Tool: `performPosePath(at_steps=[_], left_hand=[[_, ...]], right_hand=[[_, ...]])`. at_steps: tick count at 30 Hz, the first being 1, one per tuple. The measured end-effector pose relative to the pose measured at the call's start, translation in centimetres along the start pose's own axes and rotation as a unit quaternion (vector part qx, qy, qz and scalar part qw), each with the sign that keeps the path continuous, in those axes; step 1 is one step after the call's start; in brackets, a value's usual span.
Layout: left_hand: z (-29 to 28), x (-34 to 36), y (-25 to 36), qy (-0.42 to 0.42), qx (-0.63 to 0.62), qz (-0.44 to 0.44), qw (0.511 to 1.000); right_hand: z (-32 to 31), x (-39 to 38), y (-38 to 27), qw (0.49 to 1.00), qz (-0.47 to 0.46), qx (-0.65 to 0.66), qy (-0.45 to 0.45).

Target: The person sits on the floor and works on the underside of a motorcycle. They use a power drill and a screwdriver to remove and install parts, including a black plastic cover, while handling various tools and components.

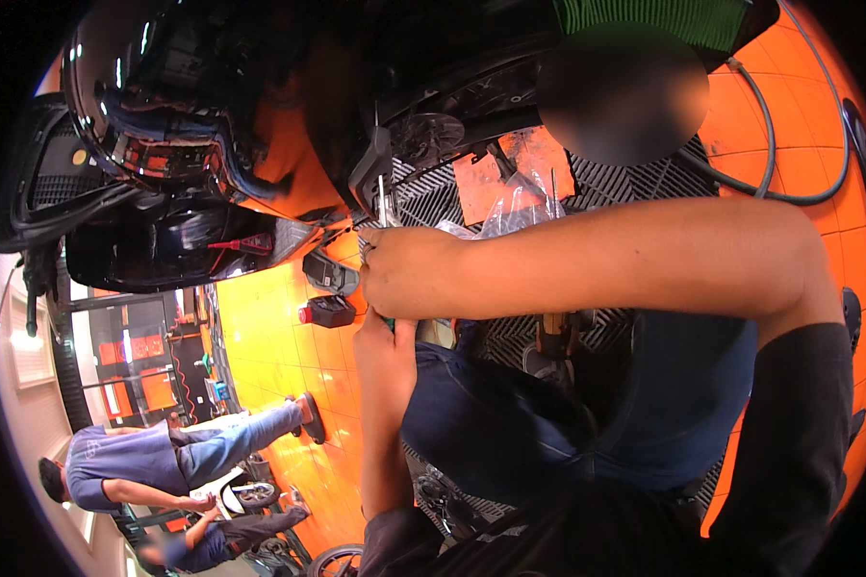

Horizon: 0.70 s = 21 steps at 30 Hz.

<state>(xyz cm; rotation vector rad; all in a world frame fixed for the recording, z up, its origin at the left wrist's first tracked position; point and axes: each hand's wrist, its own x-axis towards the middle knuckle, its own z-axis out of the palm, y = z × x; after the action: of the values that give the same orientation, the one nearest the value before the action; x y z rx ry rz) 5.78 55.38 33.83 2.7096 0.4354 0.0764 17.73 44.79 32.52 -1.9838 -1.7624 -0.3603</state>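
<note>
My right hand [414, 274] reaches across from the right, its fingers curled and mostly hidden from view. Just below it is my left hand [385, 361], thumb up and fingers bent out of sight. A small bit of green shows between the hands; what they grip cannot be made out. Close beyond my right hand are a metal rod [386, 202] and the dark glossy bodywork [164, 231] of a motorbike or scooter. To the left of my hands are a black bottle with a red cap [331, 311] and a grey-and-black boxy part [329, 274].
A clear plastic bag [522, 212] lies beyond my right forearm on black slatted floor matting [428, 197]. A dark hose [775, 135] curves over the orange tiles at right. Two people [130, 466] are at lower left, near parked motorbikes [250, 495].
</note>
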Motion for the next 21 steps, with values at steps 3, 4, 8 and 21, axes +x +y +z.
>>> performPosePath(at_steps=[3, 4, 8, 21], left_hand=[[-0.4, -0.1, -0.4, -0.058, -0.13, -0.071, 0.987], [-0.7, -0.1, -0.4, -0.115, -0.21, -0.116, 0.964], [-2.4, 0.0, -0.6, -0.243, -0.515, -0.194, 0.799], [-0.1, -0.9, 0.7, -0.002, -0.39, -0.205, 0.898]], right_hand=[[0.5, -0.3, 1.1, 0.998, -0.056, -0.034, 0.022], [0.6, -0.4, 1.5, 0.995, -0.075, -0.041, 0.052], [0.9, -0.5, 2.4, 0.981, -0.127, -0.037, 0.143], [0.5, 0.5, 1.8, 0.997, -0.075, 0.002, -0.017]])
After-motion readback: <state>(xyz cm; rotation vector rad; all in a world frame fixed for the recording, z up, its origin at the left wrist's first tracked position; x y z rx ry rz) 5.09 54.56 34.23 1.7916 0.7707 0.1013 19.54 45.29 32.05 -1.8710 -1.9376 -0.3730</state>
